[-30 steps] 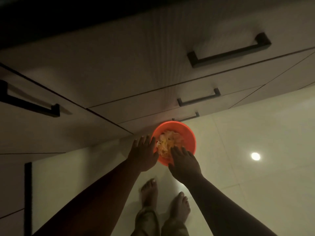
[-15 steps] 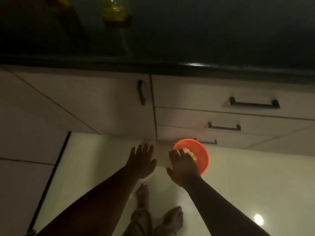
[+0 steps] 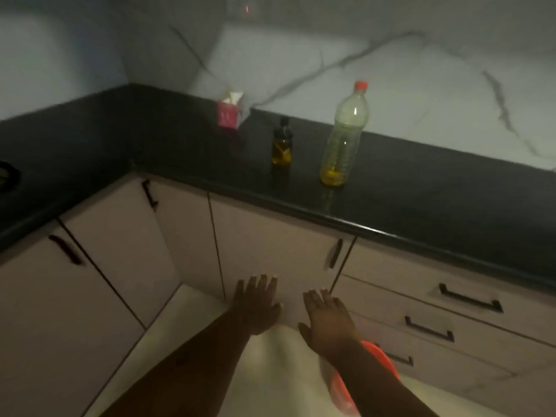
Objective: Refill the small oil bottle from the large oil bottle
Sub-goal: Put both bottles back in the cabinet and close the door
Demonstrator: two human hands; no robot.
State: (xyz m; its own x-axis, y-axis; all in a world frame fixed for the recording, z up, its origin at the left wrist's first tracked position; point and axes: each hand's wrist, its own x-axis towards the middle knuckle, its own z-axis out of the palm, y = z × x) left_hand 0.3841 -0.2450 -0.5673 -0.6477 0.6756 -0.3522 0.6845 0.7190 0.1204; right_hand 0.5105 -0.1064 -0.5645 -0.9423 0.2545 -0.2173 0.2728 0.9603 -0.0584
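While both hands hang low in front of the cupboard doors, the left hand (image 3: pixel 255 305) and right hand (image 3: pixel 328 320) are spread flat, fingers straight, holding nothing. Up on the dark counter (image 3: pixel 421 188) the small oil bottle (image 3: pixel 282 145) stands upright just left of the large oil bottle (image 3: pixel 344 136), the two apart. An orange bowl (image 3: pixel 376 359) sits on the floor beneath the right forearm.
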